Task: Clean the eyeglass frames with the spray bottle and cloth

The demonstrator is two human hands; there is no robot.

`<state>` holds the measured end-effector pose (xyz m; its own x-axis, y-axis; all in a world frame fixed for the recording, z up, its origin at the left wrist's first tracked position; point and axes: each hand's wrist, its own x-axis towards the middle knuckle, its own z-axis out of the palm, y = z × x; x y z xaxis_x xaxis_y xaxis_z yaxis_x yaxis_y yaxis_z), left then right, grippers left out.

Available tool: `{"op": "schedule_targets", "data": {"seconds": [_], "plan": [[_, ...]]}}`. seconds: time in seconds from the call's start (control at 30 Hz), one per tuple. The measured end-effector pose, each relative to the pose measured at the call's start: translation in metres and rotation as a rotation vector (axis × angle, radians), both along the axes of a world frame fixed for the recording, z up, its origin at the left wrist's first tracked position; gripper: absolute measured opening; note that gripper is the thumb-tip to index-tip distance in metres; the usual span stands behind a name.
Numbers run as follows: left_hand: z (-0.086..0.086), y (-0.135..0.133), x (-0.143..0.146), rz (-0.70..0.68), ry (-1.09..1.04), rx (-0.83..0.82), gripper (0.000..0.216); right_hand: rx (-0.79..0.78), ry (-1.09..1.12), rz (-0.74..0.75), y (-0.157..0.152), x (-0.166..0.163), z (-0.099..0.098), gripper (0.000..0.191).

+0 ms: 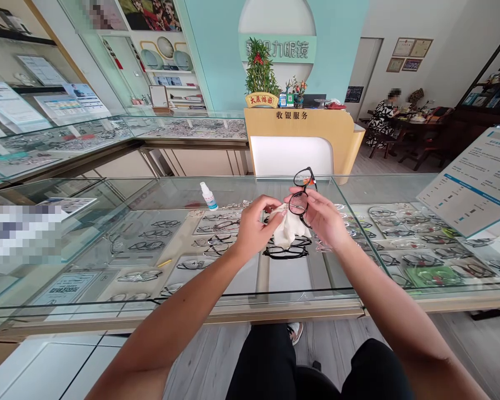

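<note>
Black-framed eyeglasses (299, 203) are held up over the glass counter, one lens above the other. My right hand (323, 218) grips them by the frame, its fingers partly behind the lenses. Pinched in my left hand (258, 221) is a white cleaning cloth (290, 229), which hangs down beside the lower lens. Whether the cloth touches that lens I cannot tell. On the counter top, left of my hands, stands a white spray bottle (209, 196) with a blue label. Beneath the cloth, a thick black pair of glasses (285, 253) shows.
The glass display counter (233, 297) holds rows of spectacle frames. A printed sign (470, 180) stands at the right; papers (66, 205) lie at the left. Behind is a wooden reception desk (345, 139) with a plant (259, 69). A seated person (384, 119) is at the back right.
</note>
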<state>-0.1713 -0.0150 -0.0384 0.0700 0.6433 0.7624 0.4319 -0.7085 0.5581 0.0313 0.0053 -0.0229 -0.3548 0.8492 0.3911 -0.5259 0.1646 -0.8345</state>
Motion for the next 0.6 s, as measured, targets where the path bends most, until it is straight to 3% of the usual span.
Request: {"op": "schedule_targets", "data": {"seconds": [0.27,0.47,0.6], "plan": [[0.009,-0.002,-0.002,0.036,-0.044,0.056,0.032,0.042,-0.064,-0.008,-0.001,0.004,0.001,0.033],[0.009,-0.003,-0.003,0.019,-0.171,-0.11,0.041,0.057,-0.162,-0.067,-0.003,0.005,0.005,0.04],[0.012,0.001,-0.007,0.003,-0.316,-0.198,0.052,0.018,-0.148,-0.018,-0.004,0.004,0.005,0.045]]}}
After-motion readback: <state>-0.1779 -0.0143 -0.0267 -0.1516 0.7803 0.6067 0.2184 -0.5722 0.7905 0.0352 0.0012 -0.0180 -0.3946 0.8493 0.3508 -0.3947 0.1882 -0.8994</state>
